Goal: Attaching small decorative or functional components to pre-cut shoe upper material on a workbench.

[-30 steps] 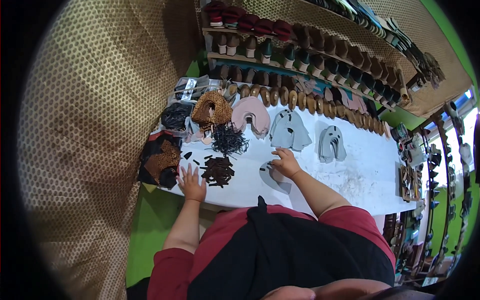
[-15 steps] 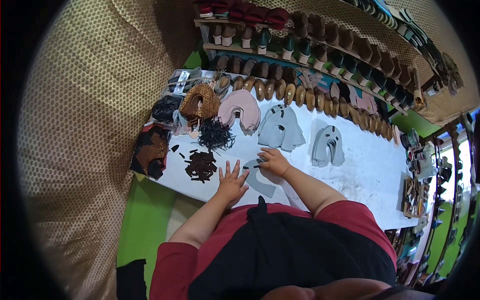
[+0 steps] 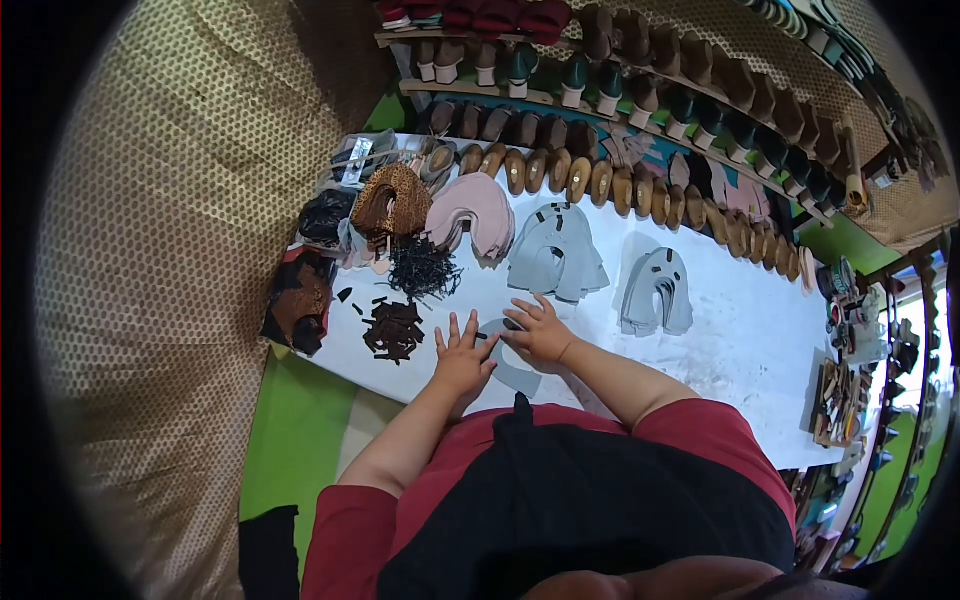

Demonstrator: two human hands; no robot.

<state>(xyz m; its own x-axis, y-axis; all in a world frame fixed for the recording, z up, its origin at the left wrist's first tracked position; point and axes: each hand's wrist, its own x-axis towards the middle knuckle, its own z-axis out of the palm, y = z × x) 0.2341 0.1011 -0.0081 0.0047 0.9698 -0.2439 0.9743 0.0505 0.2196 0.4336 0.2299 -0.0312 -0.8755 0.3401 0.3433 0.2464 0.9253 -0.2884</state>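
Note:
A grey curved shoe-upper piece [image 3: 518,377] lies flat on the white table in front of me, partly covered by my hands. My left hand [image 3: 463,362] rests at its left side, fingers spread, with the tip of one finger near a small dark strip [image 3: 482,336] on the piece. From the right, my right hand [image 3: 542,332] lies over the piece with its fingers apart. Another dark strip [image 3: 512,324] shows at its fingertips. Left of my hands is a heap of short dark brown strips [image 3: 394,332], with a tangle of thin black strips [image 3: 422,268] behind it.
Farther back lie stacked pink uppers [image 3: 475,205], leopard-print pieces [image 3: 390,200] and two grey stacks, one central [image 3: 558,255] and one right [image 3: 657,290]. Wooden shoe lasts [image 3: 580,180] line the table's back below shoe shelves. A tool box [image 3: 838,405] stands at the right end.
My right hand has moved slightly down and left over the grey piece, its fingers now more stretched out. My left hand stays nearly where it was. The whole view has shifted slightly.

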